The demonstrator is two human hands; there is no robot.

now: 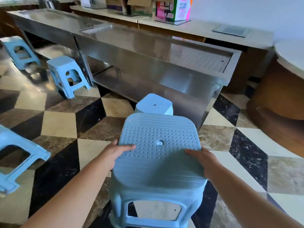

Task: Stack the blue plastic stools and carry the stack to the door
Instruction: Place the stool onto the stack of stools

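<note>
I hold a light blue plastic stool (158, 155) in front of me, its dotted seat facing up. My left hand (115, 152) grips its left edge with the thumb on the seat. My right hand (203, 159) grips its right edge the same way. Just beyond it a second blue stool (155, 104) stands on the floor, partly hidden by the held one. Two more blue stools (67, 74) (19, 51) stand at the left by the steel counter. Another blue stool (14, 160) lies at the left edge, cut off by the frame.
A long stainless steel counter (148, 63) runs across the middle, close behind the second stool. Behind it is a ledge with cardboard boxes (172, 9). A curved wooden counter (279, 99) stands at the right. The floor (65, 125) is checkered marble tile.
</note>
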